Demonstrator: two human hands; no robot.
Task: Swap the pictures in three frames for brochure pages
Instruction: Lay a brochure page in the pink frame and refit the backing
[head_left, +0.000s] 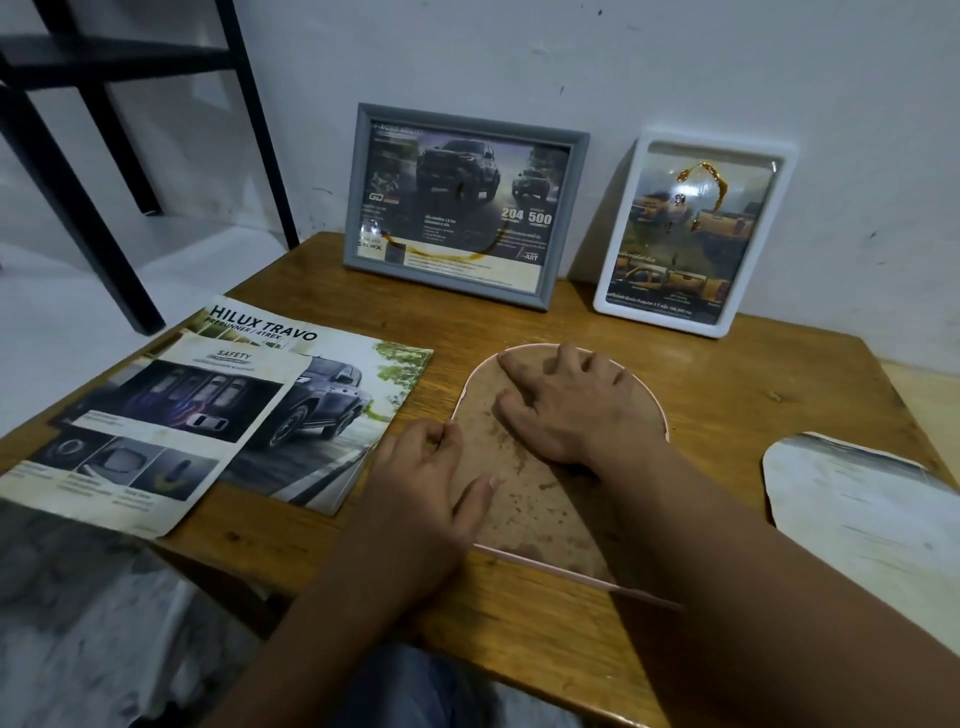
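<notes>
From the head camera I saw the arch-topped frame with a thin pink rim lying face down on the worn wooden table, its stained brown backing board turned up. My right hand lay across the upper half of that board, fingers spread and bent, their tips pressing down on the board near its rounded top; it gripped nothing. My left hand sat at the frame's left edge, thumb stretched flat along the backing, the other fingers curled in at the rim; I could not tell whether they had hold of it. Just left of those fingers lay the open Hilux Travo truck brochure, with a loose safety page resting on it. Beyond my right fingertips, the grey rectangular frame and the white rounded-corner frame leaned upright against the wall, each showing a truck page. Well off to the right of my right wrist lay a pale arch-shaped cut-out sheet, flat on the table.
</notes>
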